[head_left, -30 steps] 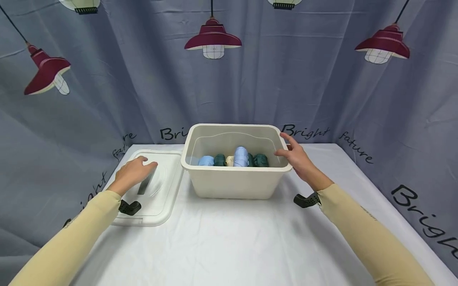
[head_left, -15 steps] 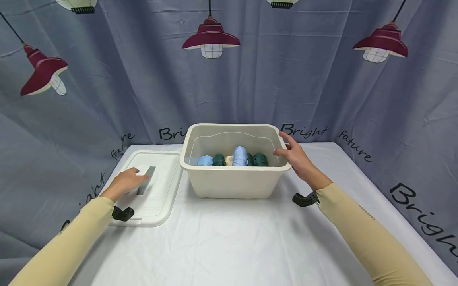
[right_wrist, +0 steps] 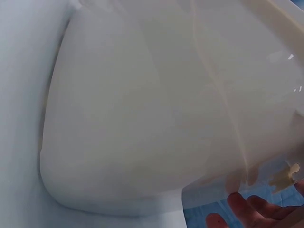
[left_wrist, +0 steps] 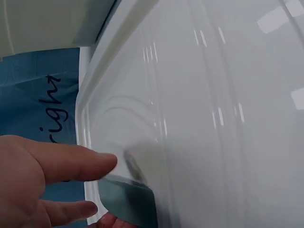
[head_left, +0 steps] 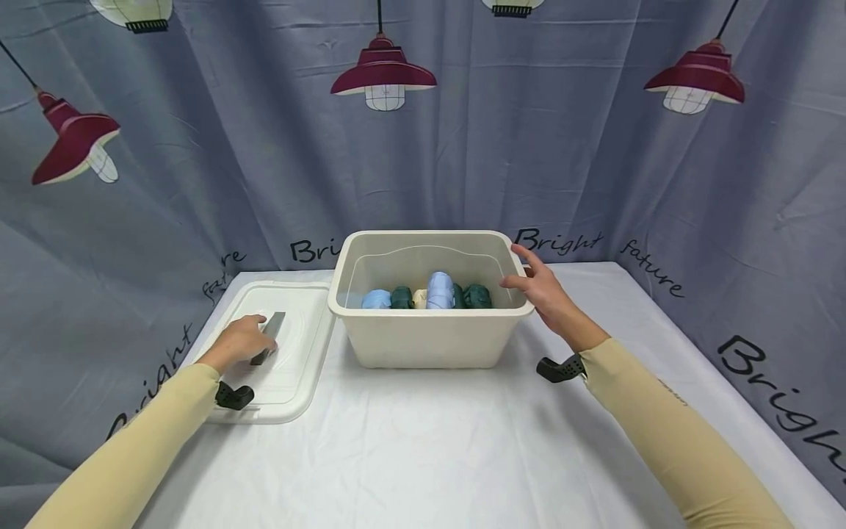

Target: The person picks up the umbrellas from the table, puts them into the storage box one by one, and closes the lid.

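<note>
A white lid (head_left: 307, 353) lies flat on the table at the left, a grey strip-shaped handle (head_left: 269, 339) across its middle. My left hand (head_left: 238, 344) is at this handle, thumb and fingers apart. In the left wrist view, fingertips (left_wrist: 107, 220) meet the handle's edge while another digit stays above it. An off-white storage box (head_left: 429, 338) stands upright, uncovered, beside the lid. My right hand (head_left: 548, 297) holds its right rim, thumb over the inner side. Outside the wall, other fingers (right_wrist: 244, 209) show in the right wrist view.
Several rolled bundles in light blue (head_left: 439, 291), dark green (head_left: 477, 296) and cream (head_left: 419, 298) lie inside the box. A white cloth covers the table (head_left: 423, 441). A grey-blue curtain (head_left: 277, 147) printed with lamps hangs close behind and at both sides.
My left hand has drawn back a little from over the lid, then come in against the grey handle. The right hand keeps its place on the box rim.
</note>
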A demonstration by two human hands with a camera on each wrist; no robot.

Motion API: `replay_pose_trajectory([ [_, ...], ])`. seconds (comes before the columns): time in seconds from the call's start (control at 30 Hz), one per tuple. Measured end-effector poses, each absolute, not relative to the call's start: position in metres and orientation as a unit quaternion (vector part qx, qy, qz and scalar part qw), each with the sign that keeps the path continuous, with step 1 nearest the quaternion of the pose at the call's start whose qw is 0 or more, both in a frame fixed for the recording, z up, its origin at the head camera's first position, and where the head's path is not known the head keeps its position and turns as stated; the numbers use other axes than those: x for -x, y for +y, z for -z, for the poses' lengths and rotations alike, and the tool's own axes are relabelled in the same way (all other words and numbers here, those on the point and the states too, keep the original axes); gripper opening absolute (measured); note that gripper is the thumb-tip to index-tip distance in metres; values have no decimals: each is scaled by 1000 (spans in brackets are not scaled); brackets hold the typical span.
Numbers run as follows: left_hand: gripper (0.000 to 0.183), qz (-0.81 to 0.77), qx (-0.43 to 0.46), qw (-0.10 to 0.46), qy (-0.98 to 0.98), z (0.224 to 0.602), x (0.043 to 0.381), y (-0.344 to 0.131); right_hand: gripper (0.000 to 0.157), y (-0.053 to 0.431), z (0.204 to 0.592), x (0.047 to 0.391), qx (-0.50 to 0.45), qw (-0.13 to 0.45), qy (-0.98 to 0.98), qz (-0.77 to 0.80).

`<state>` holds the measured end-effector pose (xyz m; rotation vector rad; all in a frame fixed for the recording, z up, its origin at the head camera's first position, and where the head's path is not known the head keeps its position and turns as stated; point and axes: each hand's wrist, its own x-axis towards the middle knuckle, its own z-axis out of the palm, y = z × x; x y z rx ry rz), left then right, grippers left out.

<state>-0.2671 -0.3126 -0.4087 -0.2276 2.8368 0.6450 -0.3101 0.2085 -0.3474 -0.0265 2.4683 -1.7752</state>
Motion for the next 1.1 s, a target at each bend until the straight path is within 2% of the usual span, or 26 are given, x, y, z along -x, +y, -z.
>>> replay_pose_trajectory([
  [0.53, 71, -241, 77, 119, 960, 400, 271, -310, 90, 209, 347, 310, 9, 50, 809, 585],
  [0.8, 74, -235, 63, 107, 964, 370, 272, -311, 89, 210, 351, 307, 6, 52, 809, 586],
  [1.1, 76, -224, 31, 71, 971, 310, 280, -311, 89, 209, 350, 308, 12, 49, 810, 585],
])
